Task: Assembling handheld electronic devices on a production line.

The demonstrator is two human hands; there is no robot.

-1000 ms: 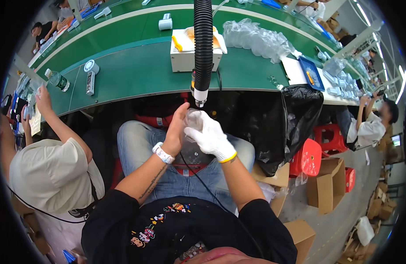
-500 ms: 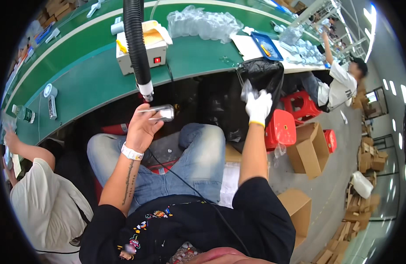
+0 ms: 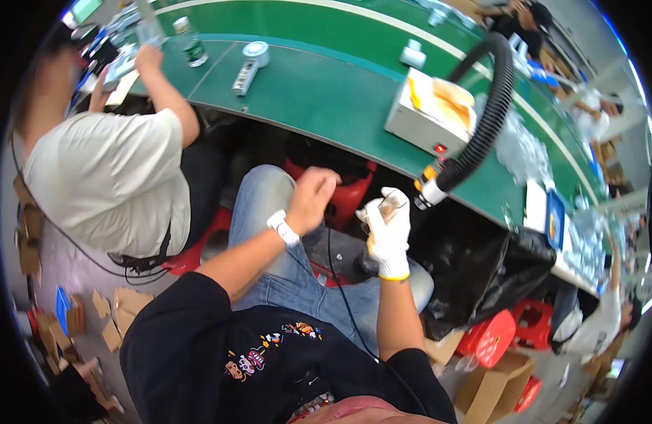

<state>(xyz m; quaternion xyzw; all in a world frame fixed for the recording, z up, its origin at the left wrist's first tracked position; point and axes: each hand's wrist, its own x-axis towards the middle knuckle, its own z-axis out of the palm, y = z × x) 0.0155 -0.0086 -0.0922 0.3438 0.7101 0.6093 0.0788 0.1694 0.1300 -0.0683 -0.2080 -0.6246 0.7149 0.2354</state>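
Clear plastic piece [image 3: 386,210], small and partly see-through with a brownish tint inside, is seen in the head view held up by the white-gloved right hand [image 3: 389,237], above the lap and just off the near edge of the green bench [image 3: 326,99]. The gloved fingers [image 3: 400,205] are closed around its sides, so the grip is narrow and full; the exact shape of the piece cannot be told, as most of it is covered by the glove. It is judged to be light and thin-walled, stiff enough to keep its form but likely to dent or crack if squeezed hard, and smooth enough to slip, which the glove helps against. A hold by the outer walls, low on the body, is judged best, with its open end left free.

The bare left hand [image 3: 310,199], with a white wristband [image 3: 283,227], is curled loosely beside it; whether anything is held in it cannot be told. The nozzle of a black ribbed hose [image 3: 481,120] hangs just beyond the piece, near a white box unit [image 3: 428,113] at the bench's near edge. A person in a pale shirt [image 3: 110,180] sits to the left.
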